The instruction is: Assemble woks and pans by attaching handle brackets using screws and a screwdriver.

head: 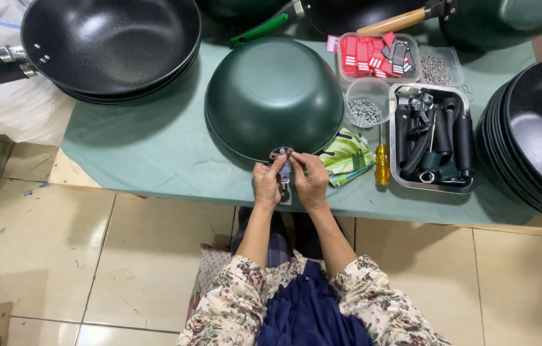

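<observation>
My desk [155,154], covered in a pale green cloth, carries everything. On its right edge stands a tall stack of black pans [540,134], and at the far left a second stack of black pans [110,45] with dark handles pointing off the side. In the middle, just ahead of me, a dark green wok [274,96] lies upside down, its rim reaching the near part of the desk. To its right sits a metal tray [434,138] full of black handles, and beyond that a clear box of red and black tags [376,57], a small round tub of nuts [367,106] and a bag of screws [437,69]. A green patterned cloth [348,157] lies beside the wok, with a yellow-handled screwdriver [382,163] just right of it. My left hand [267,182] and right hand [311,179] meet at the wok's near rim, fingers pinched narrow around a small metal bracket [282,154] that touches the rim; I cannot tell which hand bears it more.
</observation>
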